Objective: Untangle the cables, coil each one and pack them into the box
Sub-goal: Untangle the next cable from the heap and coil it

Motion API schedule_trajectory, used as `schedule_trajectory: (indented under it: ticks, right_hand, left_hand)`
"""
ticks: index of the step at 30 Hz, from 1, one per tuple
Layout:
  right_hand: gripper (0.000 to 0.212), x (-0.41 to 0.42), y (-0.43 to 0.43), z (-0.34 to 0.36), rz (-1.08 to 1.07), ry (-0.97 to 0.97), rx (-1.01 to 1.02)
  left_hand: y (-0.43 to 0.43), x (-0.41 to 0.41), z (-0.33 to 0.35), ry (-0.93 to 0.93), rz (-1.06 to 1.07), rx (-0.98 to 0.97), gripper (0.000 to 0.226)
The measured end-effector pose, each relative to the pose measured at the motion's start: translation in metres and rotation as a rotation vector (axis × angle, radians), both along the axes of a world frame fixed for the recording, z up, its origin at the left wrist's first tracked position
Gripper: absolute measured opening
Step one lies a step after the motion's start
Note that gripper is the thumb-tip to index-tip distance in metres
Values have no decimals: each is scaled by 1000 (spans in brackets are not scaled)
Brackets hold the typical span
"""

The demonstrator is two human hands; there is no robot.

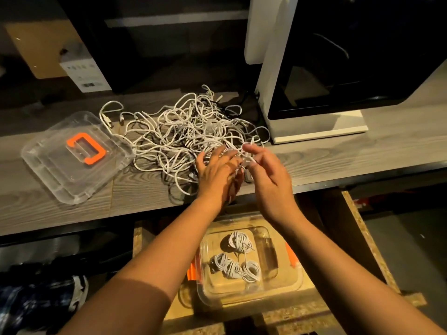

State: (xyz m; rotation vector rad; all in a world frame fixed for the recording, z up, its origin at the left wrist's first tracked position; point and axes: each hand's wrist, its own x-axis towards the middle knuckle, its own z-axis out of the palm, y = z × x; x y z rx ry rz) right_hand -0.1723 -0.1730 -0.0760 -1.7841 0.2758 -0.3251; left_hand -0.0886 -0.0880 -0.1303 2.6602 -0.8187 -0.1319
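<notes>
A big tangle of white cables [183, 131] lies on the grey wooden desk [387, 146]. My left hand [215, 172] is at the tangle's near right edge, fingers straight and spread, with cable strands running under and between them. My right hand [266, 170] is just beside it and pinches a white strand [246, 160] between thumb and fingers. Below the desk edge, a clear plastic box [296, 284] sits on a lower board and holds several coiled white cables [235, 262].
The clear lid with an orange handle [85, 148] lies on the desk at the left. A white-and-black machine [314, 122] stands at the back right, close to the tangle. Cardboard boxes [46, 47] sit at the back left. Dark cloth [41, 293] lies low on the left.
</notes>
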Motion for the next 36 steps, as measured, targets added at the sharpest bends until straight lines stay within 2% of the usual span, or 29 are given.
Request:
schedule_trajectory:
  ticks: [2, 3, 5, 6, 8, 11, 12, 14, 15, 16, 18, 21, 23, 26, 29, 36]
  right_hand:
    - [23, -1, 1, 8, -37, -7, 393]
    - [24, -2, 0, 10, -95, -16, 517]
    - [26, -8, -7, 11, -219, -4, 572]
    - [23, -10, -13, 9, -254, 31, 486]
    - [20, -14, -27, 3, -227, 154, 166]
    - [55, -6, -47, -18, -50, 511, -291]
    - [57, -2, -49, -23, 47, 646, -462]
    - [42, 8, -47, -32, 205, 797, -801]
    - [35, 11, -47, -36, 218, 777, -860]
    - [29, 13, -48, -38, 215, 707, -841]
    - [22, 15, -49, -38, 192, 480, -641]
    - [25, 13, -40, -20, 128, 164, -52]
    - [24, 11, -31, -11, 36, 87, 318]
    - [16, 11, -34, 5, -39, -1, 702]
    - [17, 9, -43, 17, -15, -21, 731]
    - [14, 8, -57, 11, -16, 36, 655]
  left_hand:
    - [-6, 2, -5, -9, 50, -3, 35]
    - [-8, 4, -7, -43, 57, 10, 35]
    - [-10, 7, -8, -101, 48, 85, 40]
    - [-11, 9, -9, -104, 47, 122, 41]
    - [-13, 12, -7, -111, 55, 155, 40]
    - [-16, 13, -5, -182, 10, 161, 34]
    - [-18, 12, -5, -212, -24, 162, 32]
    - [-16, 12, -5, -267, -86, 134, 29]
    - [-13, 14, -6, -281, -108, 104, 29]
    - [-9, 17, -9, -288, -114, 70, 32]
    - [2, 23, -12, -284, -75, 33, 36]
    - [7, 27, -9, -255, -11, 47, 37]
    - [6, 28, -10, -231, 30, 19, 40]
    - [12, 31, -12, -193, 89, 71, 47]
    - [16, 36, -8, -69, 39, 205, 62]
    - [21, 36, 25, 124, -170, 130, 97]
